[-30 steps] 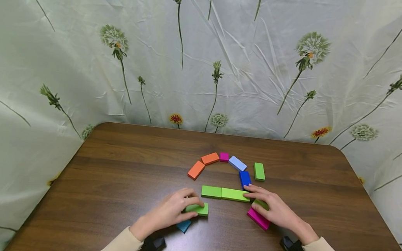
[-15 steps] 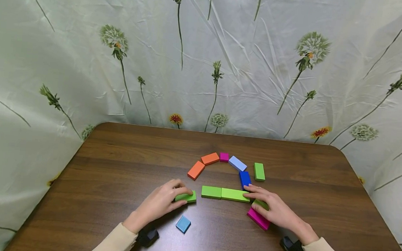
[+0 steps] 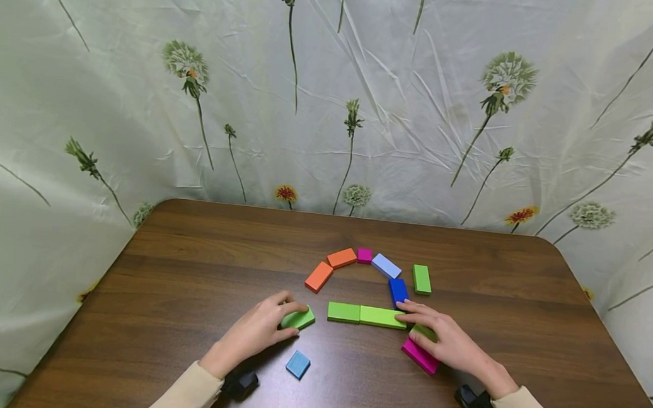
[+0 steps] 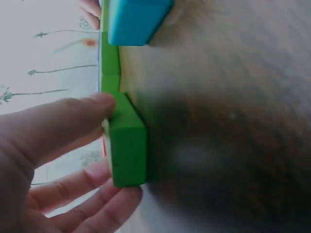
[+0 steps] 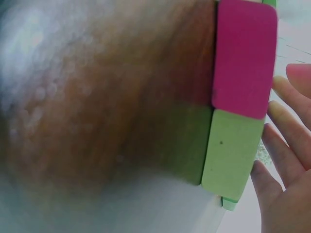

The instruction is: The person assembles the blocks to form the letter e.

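A: Item one: your left hand (image 3: pixel 257 327), thumb and fingers pinching one bright-green block (image 3: pixel 298 318). Location: left of the green pair, a left green block (image 3: pixel 343 312) and a right green block (image 3: pixel 382 317) laid end to end. Block aslant to that line, gap between.

B: Item two: your right hand (image 3: pixel 449 340), over the line's other end, fingers spread and extended. Beneath it: a partly covered green block (image 3: pixel 425 331), end to end with a magenta block (image 3: pixel 421 356). Any grip?

A: None that shows. How firmly those fingertips press, I cannot tell.

B: Item three: beyond the line, an arch. Contents: two orange blocks (image 3: pixel 318 277), a small magenta block (image 3: pixel 364 256), a light-blue block (image 3: pixel 386 266), a royal-blue block (image 3: pixel 398 292). Separate: an upper-right green block (image 3: pixel 421 279); a small blue block (image 3: pixel 297 364), nearer you.

A: Step in hand, by judgement: positioning and angling your pinched block.

B: Next move, by judgement: settle the slant and the gap, then lift your fingers away cleanly. Keep your right hand light, lest the line shift.
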A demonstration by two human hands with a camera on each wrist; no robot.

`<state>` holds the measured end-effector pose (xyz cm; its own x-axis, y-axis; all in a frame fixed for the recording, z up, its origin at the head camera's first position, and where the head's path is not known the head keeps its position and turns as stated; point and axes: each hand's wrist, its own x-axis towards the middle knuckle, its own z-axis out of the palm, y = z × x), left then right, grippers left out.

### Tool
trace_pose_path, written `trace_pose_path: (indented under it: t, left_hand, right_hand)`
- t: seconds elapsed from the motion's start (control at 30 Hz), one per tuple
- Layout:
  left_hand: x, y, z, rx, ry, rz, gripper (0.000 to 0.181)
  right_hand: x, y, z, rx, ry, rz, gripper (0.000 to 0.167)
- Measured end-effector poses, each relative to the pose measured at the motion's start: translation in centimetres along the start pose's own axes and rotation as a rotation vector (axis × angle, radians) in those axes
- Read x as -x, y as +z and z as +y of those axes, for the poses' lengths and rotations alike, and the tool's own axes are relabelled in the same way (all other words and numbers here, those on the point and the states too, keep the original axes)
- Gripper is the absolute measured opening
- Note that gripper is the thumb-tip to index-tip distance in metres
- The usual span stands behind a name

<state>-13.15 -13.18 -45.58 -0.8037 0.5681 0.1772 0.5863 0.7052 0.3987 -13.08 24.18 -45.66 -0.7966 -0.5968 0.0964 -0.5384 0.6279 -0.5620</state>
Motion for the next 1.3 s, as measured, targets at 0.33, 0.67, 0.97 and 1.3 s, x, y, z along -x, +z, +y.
trace_pose_path:
  t: [0.33,0.67,0.97,1.3]
  left_hand:
    - [-0.8,0.3,0.5,0.007,-0.103,0.051,0.037]
    - [-1.6,0.8,0.8,-0.003,-0.186,0.096,0.041]
    - [-1.4,0.3,1.1,0.002,-0.153,0.044,0.048]
    - [-1.3,0.0,0.5,0.010,-0.083,0.030,0.049]
  right_hand:
    - [0.0,0.0,-0.1,0.002,0.001,0.002,0.033]
    - [0.0,0.0,-0.3,0.001,0.002,0.001,0.032]
    - [0.0,-0.1,-0.2,-0.008,0.011,-0.006,0.033]
    - [0.0,0.0,-0.1,-0.011,0.011,-0.003,0.033]
